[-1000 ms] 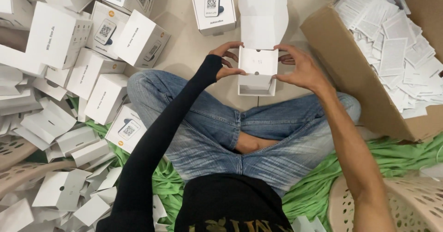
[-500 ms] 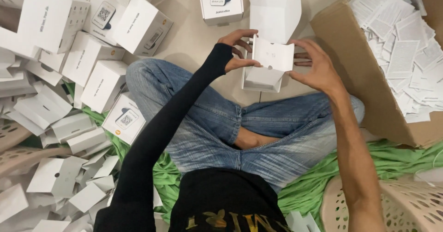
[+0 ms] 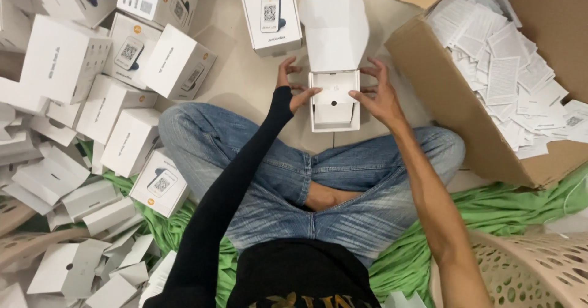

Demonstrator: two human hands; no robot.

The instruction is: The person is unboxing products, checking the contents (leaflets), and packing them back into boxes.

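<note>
A big cardboard carton (image 3: 453,106) at right lies open, full of folded white leaflets (image 3: 520,81). At left, a heap of closed white boxes (image 3: 122,100); a beige basket (image 3: 527,271) sits at lower right. The small open box (image 3: 334,107) rests on the floor just past the crossed legs, its long axis running away from the person, lid flap standing at the far end. A white insert sits inside. Left hand (image 3: 293,87) and right hand (image 3: 380,93) flank it, fingers spread, tips touching its sides and insert. Earlier the box was lifted; now it is down.
</note>
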